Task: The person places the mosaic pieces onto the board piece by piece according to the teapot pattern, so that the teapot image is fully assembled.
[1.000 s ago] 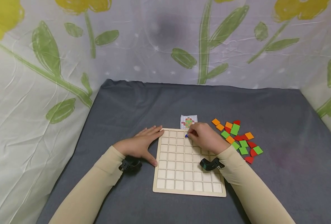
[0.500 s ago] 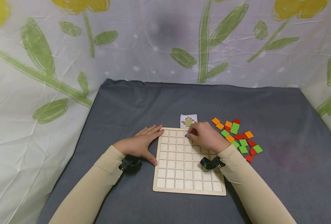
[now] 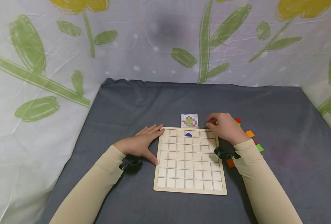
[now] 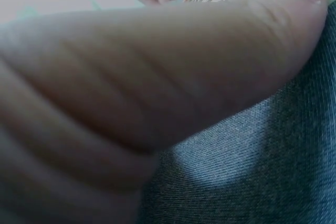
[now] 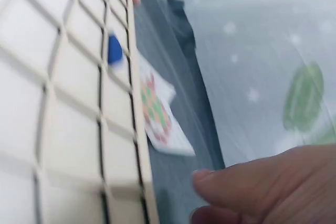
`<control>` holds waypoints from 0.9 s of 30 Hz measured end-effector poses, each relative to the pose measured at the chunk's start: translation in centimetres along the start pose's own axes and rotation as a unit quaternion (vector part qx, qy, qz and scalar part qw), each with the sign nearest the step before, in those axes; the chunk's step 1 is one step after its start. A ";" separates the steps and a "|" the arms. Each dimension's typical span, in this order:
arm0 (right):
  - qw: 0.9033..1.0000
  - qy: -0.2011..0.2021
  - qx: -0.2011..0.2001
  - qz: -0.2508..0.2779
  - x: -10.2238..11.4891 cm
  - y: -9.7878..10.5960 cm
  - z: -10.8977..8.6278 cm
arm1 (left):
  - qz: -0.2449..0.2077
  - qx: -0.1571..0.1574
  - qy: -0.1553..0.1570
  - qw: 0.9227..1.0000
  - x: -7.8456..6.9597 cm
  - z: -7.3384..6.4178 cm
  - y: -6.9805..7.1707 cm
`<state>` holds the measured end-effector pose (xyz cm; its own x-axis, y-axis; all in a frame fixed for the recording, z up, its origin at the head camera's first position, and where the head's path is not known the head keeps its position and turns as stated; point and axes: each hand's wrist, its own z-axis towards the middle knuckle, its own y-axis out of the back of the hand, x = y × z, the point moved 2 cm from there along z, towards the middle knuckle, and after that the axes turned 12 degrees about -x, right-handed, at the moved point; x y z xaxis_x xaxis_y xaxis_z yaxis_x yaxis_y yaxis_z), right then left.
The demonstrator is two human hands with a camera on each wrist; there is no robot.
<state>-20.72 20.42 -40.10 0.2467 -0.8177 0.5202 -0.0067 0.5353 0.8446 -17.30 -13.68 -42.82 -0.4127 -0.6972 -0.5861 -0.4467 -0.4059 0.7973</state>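
A pale wooden grid board (image 3: 189,156) lies on the grey cloth. In its top row rests a blue half-round tile (image 3: 188,134), apart from both hands. My left hand (image 3: 138,145) is spread at the board's left side, its fingertips and thumb touching the frame; the thumb fills much of the left wrist view. My right hand (image 3: 223,127) hovers past the board's top right corner, fingers loosely bent, with nothing seen between them. Beneath and behind it lie coloured tiles, mostly hidden, such as an orange tile (image 3: 249,133) and a green tile (image 3: 259,147).
A small printed card (image 3: 189,121) with a coloured grid picture lies against the board's far edge. Grey cloth (image 3: 143,102) covers the table, and a flower-painted curtain (image 3: 154,43) hangs behind it and at the sides.
My right hand has let go of the blue half-round tile and moved right, off the board and over the coloured tiles. My left hand has stayed at the board's edge.
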 end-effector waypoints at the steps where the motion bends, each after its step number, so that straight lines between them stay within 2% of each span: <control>1: 1.000 -0.005 0.000 -0.006 -0.4 0.4 -0.1 | 0.000 0.001 0.000 1.000 0.0 0.0 0.0; 5: 0.999 -0.038 0.008 -0.012 -2.0 1.9 -0.5 | 0.004 0.005 -0.001 1.000 0.1 0.1 -0.2; 9: 0.998 -0.058 0.014 -0.011 -3.2 2.6 -0.7 | 0.007 0.006 0.002 1.000 0.4 0.1 -0.3; 17: 0.998 -0.052 0.023 -0.012 -4.5 1.0 -0.6 | 0.006 0.008 0.002 1.000 0.4 0.0 -0.3; 22: 0.999 -0.051 0.008 -0.014 -4.9 0.4 -0.9 | 0.000 0.011 -0.004 1.000 0.5 0.2 -0.5; 27: 0.999 -0.041 -0.022 -0.003 -5.0 -0.2 -1.2 | 0.006 0.010 0.003 1.000 0.9 0.4 -0.5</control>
<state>-20.79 24.60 -43.03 0.1654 -0.8352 0.5245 0.0381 0.5369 0.8428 -17.78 -13.84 -43.85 -0.4130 -0.7059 -0.5754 -0.4569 -0.3860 0.8014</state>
